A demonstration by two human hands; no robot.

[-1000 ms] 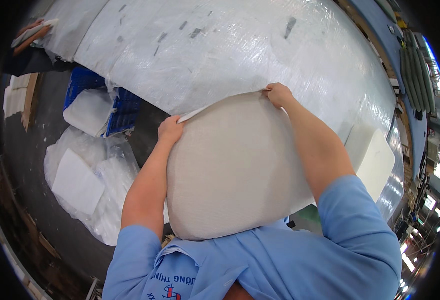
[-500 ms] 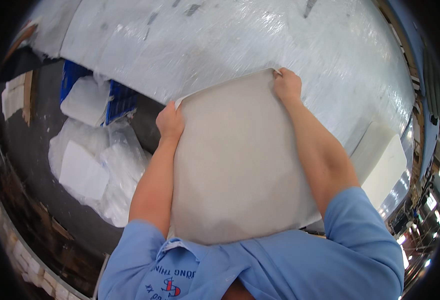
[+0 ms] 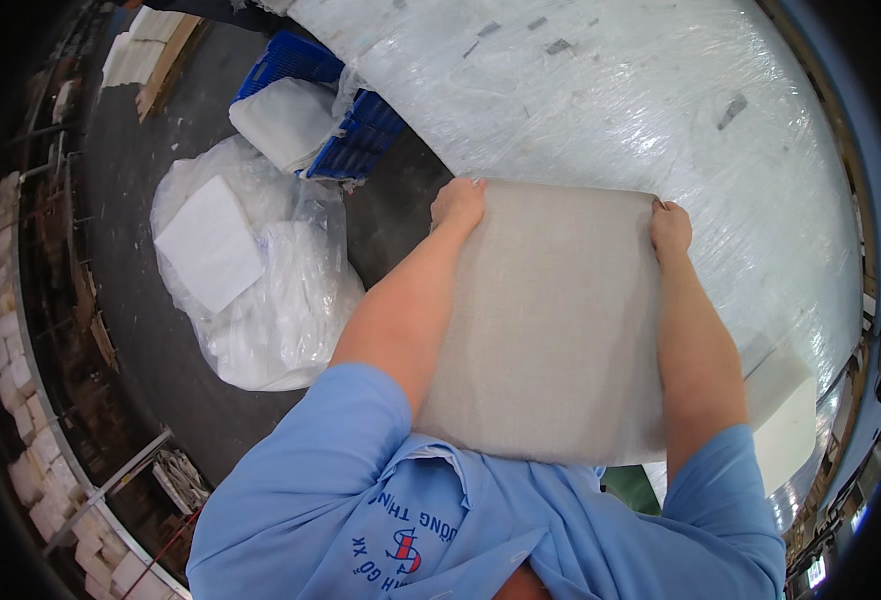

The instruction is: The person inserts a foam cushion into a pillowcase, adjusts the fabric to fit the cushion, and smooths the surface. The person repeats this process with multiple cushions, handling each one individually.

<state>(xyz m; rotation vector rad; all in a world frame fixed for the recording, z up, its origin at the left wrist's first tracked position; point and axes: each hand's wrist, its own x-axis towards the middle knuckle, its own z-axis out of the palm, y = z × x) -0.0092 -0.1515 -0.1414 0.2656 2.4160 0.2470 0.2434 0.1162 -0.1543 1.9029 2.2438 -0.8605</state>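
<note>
Left hand (image 3: 458, 203) & right hand (image 3: 670, 227) each gripped a top corner of the beige fabric panel (image 3: 551, 320), fingers curled over its edge. Panel was held vs. the chest, above the plastic-wrapped worktop (image 3: 641, 110); clear bags w/ white sheets (image 3: 251, 270) lay on the floor at left.

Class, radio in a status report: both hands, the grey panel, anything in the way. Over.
Left hand and right hand each grip a top corner of the grey fabric panel. Panel held upright against chest. Plastic-wrapped bundle directly ahead; clear bags on floor left.
</note>
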